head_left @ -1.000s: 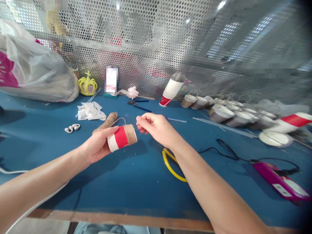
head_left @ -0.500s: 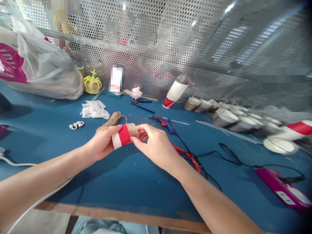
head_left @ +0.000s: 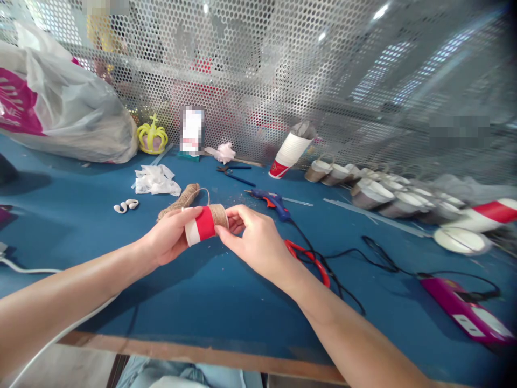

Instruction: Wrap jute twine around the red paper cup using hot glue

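A red and white paper cup (head_left: 207, 224) lies sideways between my hands, its right end wrapped in brown twine. My left hand (head_left: 172, 235) is closed round the white end. At the wrapped end, the thumb and fingers of my right hand (head_left: 252, 237) grip the cup's edge. Just behind my left hand rests a skein of jute twine (head_left: 181, 201), and a loose strand loops from it toward the cup. Part of the cup is hidden by my fingers.
A blue glue gun (head_left: 271, 201) lies behind my right hand, near pliers (head_left: 234, 173). Stacked cups (head_left: 291, 153) lean by the mesh panel. Twine-wrapped cups (head_left: 374, 195) line the right back. A purple power strip (head_left: 464, 310) sits right; a plastic bag (head_left: 81, 113) stands left.
Both hands keep their hold on the cup in almost the same position. The whole view has shifted very slightly.
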Demonstrator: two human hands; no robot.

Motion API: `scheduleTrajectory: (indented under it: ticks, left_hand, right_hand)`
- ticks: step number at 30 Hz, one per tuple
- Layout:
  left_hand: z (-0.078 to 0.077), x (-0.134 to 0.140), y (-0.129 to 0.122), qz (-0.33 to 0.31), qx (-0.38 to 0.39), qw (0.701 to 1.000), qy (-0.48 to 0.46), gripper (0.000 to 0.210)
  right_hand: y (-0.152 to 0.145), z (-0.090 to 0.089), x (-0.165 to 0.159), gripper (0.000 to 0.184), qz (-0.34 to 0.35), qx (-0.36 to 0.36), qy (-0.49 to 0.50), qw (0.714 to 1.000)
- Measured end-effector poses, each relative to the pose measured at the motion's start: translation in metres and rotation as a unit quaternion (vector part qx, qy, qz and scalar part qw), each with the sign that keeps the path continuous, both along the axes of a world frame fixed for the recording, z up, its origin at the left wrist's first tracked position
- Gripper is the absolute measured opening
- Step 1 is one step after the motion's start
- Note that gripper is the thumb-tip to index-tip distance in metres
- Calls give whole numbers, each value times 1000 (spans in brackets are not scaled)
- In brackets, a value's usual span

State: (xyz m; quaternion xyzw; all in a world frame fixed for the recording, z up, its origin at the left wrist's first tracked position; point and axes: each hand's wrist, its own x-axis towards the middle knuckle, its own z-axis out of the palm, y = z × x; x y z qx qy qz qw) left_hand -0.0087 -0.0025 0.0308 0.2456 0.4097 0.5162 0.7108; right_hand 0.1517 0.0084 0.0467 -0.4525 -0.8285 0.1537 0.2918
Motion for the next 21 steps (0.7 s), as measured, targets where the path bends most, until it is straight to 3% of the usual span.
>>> scheduleTrajectory:
  ticks: [21]
  left_hand:
    - [1,1,-2,-4,0,1000,1,17]
  right_hand:
    - [-1,-2,-2,8,-10,10,6,1000]
